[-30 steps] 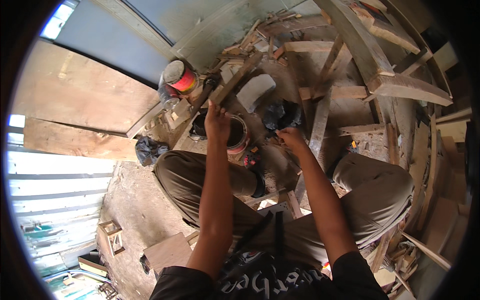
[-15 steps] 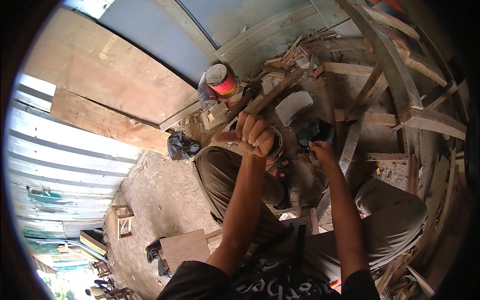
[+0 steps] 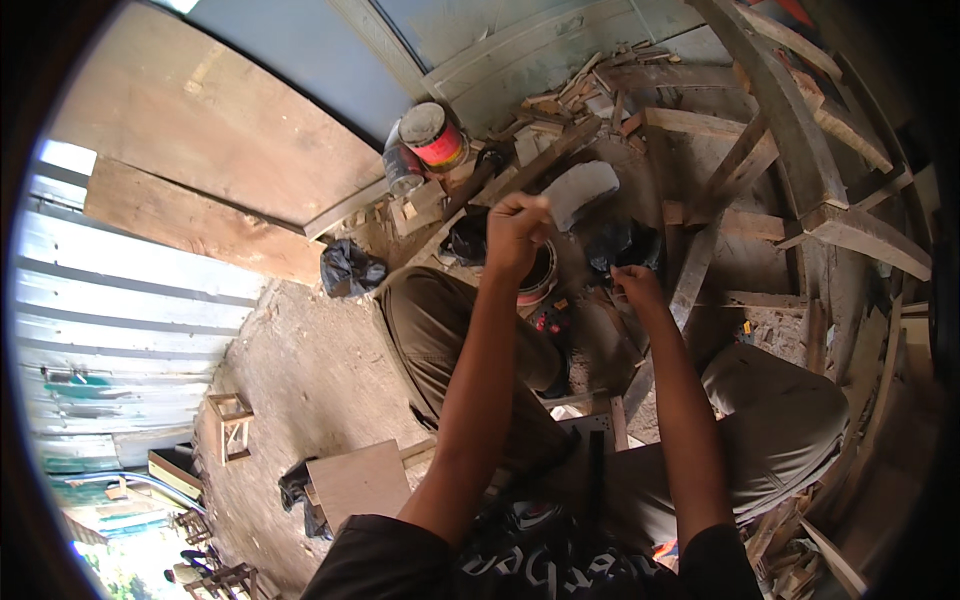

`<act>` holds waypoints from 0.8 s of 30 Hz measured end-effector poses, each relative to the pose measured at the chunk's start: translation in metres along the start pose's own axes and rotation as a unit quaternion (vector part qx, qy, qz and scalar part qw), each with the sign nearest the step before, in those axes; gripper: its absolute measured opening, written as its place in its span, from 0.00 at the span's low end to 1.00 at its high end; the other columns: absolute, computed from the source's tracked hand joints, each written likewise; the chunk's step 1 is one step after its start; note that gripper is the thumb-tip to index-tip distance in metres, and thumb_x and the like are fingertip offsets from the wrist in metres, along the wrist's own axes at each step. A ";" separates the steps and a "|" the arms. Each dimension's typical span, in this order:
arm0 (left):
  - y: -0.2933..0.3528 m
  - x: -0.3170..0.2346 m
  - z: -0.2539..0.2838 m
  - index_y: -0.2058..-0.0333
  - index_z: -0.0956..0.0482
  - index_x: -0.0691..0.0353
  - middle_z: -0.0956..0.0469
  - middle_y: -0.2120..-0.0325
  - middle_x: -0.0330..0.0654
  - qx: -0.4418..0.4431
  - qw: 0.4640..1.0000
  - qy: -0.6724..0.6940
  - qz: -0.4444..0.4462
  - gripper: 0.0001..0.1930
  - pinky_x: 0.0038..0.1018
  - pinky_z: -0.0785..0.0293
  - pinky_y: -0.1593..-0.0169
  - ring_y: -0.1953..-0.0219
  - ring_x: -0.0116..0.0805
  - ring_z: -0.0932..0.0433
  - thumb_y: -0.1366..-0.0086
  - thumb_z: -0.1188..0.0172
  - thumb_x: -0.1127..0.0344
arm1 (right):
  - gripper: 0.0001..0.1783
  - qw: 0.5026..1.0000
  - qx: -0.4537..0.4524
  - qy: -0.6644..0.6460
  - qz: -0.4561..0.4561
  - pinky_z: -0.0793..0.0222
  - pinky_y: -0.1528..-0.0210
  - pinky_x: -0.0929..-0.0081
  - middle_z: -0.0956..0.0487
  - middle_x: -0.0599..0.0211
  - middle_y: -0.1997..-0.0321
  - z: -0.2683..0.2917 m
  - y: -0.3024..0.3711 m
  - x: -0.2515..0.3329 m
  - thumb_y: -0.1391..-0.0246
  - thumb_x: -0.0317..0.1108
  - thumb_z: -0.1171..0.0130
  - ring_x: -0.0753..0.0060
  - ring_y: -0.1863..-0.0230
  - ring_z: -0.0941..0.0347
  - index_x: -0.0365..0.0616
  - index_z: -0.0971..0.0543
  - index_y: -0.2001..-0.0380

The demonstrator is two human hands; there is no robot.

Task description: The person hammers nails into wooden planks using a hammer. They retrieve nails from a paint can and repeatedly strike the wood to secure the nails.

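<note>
My left hand point(image 3: 517, 236) is raised in front of me, fingers curled in and fingertips turned to the right. Whatever it holds, if anything, is too small to see. My right hand point(image 3: 638, 285) is lower and to the right, its thumb and fingers pinched together beside a crumpled black plastic bag point(image 3: 622, 243). I cannot tell whether it grips the bag or something thin. Partly behind my left forearm stands an open tin point(image 3: 541, 276) with a dark inside. Just below it lies a small red and black object point(image 3: 550, 319).
Wooden frames point(image 3: 775, 150) crowd the right side. A pale stone block point(image 3: 580, 193) lies beyond my hands, near scrap wood point(image 3: 560, 105). Paint cans point(image 3: 433, 135) stand by the wall. Another black bag point(image 3: 350, 268) and a plywood square point(image 3: 360, 483) lie to the left.
My left hand has turned from a fist with the thumb pointing left to curled fingers pointing right. My right hand stays pinched near the black bag. The whole view has shifted slightly.
</note>
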State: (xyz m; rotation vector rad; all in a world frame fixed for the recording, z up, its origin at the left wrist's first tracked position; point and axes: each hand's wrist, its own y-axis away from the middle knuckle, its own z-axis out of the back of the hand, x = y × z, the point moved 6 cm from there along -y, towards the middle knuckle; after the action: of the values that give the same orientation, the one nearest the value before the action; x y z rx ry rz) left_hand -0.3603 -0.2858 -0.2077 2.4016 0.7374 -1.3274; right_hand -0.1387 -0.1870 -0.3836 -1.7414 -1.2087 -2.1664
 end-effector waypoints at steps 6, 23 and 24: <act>0.047 0.154 0.035 0.79 0.19 0.70 0.22 0.85 0.44 0.020 0.857 -0.472 0.205 0.27 0.34 0.23 0.69 0.79 0.37 0.20 0.34 0.37 0.47 | 0.15 0.999 -0.025 0.012 -0.016 0.32 0.71 0.75 0.22 0.74 0.75 0.018 -0.007 -0.021 0.40 0.45 0.36 0.80 0.72 0.26 0.44 0.19 0.70; 0.050 0.207 0.081 0.55 0.19 0.66 0.19 0.57 0.60 0.086 0.679 -0.684 0.255 0.22 0.48 0.24 0.50 0.52 0.58 0.20 0.34 0.45 0.51 | 0.14 0.998 0.012 0.011 -0.062 0.28 0.70 0.78 0.21 0.71 0.71 -0.015 -0.009 -0.052 0.40 0.42 0.37 0.79 0.72 0.24 0.40 0.19 0.68; 0.046 0.208 0.081 0.55 0.18 0.65 0.19 0.58 0.59 0.105 0.668 -0.695 0.245 0.22 0.47 0.23 0.50 0.52 0.58 0.20 0.35 0.44 0.52 | 0.14 0.998 0.021 -0.007 -0.063 0.27 0.69 0.77 0.21 0.71 0.71 -0.016 -0.014 -0.052 0.40 0.42 0.37 0.78 0.71 0.24 0.40 0.19 0.66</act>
State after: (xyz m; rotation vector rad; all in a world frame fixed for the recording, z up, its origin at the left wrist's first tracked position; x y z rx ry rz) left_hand -0.2989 -0.3027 -0.4269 0.8366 -0.4925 -2.3309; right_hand -0.1417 -0.2071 -0.4359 -1.7104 -1.3937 -2.1817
